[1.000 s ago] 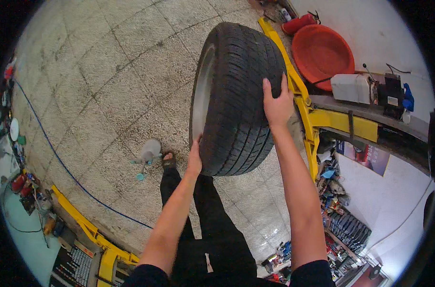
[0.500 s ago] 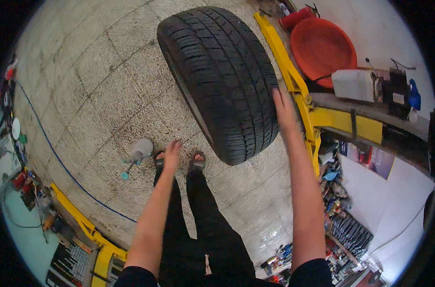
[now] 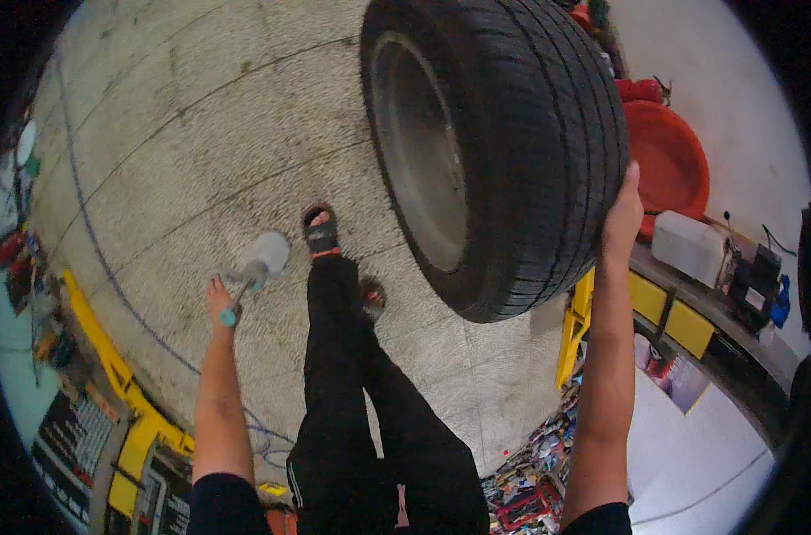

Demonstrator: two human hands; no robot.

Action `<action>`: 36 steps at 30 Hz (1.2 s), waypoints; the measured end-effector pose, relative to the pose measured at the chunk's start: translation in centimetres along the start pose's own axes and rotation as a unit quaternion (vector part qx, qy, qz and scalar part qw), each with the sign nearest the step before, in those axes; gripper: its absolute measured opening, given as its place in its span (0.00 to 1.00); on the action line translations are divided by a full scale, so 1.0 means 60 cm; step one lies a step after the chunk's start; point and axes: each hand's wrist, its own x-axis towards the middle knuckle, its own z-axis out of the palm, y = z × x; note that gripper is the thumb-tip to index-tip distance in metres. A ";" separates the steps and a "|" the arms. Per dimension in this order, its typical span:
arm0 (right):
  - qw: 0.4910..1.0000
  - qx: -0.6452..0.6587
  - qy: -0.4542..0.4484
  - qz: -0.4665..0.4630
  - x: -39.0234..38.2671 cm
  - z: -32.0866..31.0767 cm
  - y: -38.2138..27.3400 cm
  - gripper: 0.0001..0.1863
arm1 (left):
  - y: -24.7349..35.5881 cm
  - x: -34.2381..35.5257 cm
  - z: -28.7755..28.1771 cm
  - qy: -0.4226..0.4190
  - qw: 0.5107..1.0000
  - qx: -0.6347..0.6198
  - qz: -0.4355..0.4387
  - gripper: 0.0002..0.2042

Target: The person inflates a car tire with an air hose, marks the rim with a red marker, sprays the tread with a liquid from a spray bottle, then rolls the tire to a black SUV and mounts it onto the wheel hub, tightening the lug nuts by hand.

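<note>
A black car tyre point(image 3: 557, 152) on a grey metal rim point(image 3: 423, 169) stands slightly tilted to my front right. My right hand point(image 3: 624, 223) lies against the right side of its tread, fingers stretched out along the rubber. Out to the left, my left hand point(image 3: 218, 299) is apart from the tyre, and its fingers look extended with nothing visible in them. A grey, round-ended object point(image 3: 269, 252) with a teal tip shows beside that hand, the tip overlapping my wrist. Whether they touch I cannot tell.
Yellow metal lift arms point(image 3: 575, 330) run along the right, others point(image 3: 111, 366) at the lower left. A red basin point(image 3: 668, 160) and a white jug point(image 3: 688, 247) stand at the right. A blue hose point(image 3: 111, 267) crosses the tiled floor. Tools point(image 3: 535, 477) crowd behind me.
The tyre has shifted rightward in view and turned, exposing its rim. My right hand stays at its side. My left hand has swung out left, and one foot has stepped forward.
</note>
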 end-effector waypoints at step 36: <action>0.956 -0.256 0.004 -0.146 0.431 0.450 -0.530 0.37 | 0.300 0.144 -1.059 -0.149 0.678 -0.713 -0.097 0.24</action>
